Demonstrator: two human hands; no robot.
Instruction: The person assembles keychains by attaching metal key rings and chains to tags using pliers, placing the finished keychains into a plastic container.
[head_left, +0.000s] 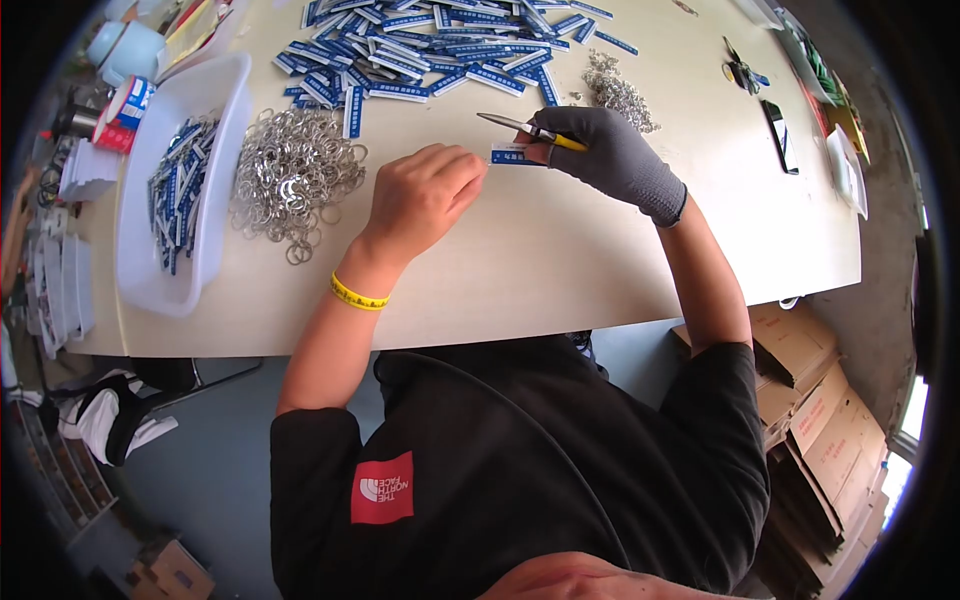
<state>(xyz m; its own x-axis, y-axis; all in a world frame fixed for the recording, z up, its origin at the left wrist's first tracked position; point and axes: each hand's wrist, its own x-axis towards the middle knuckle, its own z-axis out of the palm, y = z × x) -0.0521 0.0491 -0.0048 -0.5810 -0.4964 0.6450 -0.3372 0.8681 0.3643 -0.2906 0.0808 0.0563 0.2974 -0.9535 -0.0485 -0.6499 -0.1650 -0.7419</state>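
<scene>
My right hand point(625, 155), in a grey glove with bare fingertips, is closed around pliers point(560, 137) with yellow-and-black handles, their jaws pointing left. The same hand also pinches a blue-and-white tag point(510, 159) below the pliers. My left hand point(425, 190), bare and with a yellow band at the wrist, is closed at the tag's left end; its fingertips are turned away, and what they hold is hidden. Left of it lies a heap of metal split rings point(295, 170). A pile of small chains point(618, 88) lies beyond my right hand.
Many blue-and-white tags point(420, 50) are heaped at the far side of the table. A white bin point(205, 260) with more tags stands at left. A phone point(780, 137) and black scissors point(740, 70) lie at right. Flattened cardboard point(825, 420) leans beside the table.
</scene>
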